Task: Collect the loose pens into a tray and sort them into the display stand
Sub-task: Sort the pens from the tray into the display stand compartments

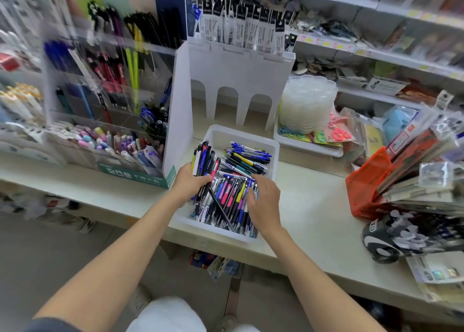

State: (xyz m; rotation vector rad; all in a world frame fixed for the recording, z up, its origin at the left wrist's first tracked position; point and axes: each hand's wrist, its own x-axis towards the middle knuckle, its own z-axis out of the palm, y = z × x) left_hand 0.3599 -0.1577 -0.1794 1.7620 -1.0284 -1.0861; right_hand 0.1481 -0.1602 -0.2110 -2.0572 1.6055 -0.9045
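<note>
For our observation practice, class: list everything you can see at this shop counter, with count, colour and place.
white tray: one, white, counter centre.
loose pens: many, mixed colours, inside white tray.
pen bundle: one, mixed colours, tray's left edge.
display stand: one, clear, left of tray.
refill rack: one, white, behind tray.
mesh basket: one, orange, right.
counter: one, pale, under tray.
left hand: grips pen bundle.
right hand: on pens in tray.

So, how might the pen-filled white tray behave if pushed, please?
The white tray probably slides rather than tips: it is low, wide and sits flat on the counter. Its heaped pens likely add weight and may roll about inside.
</note>
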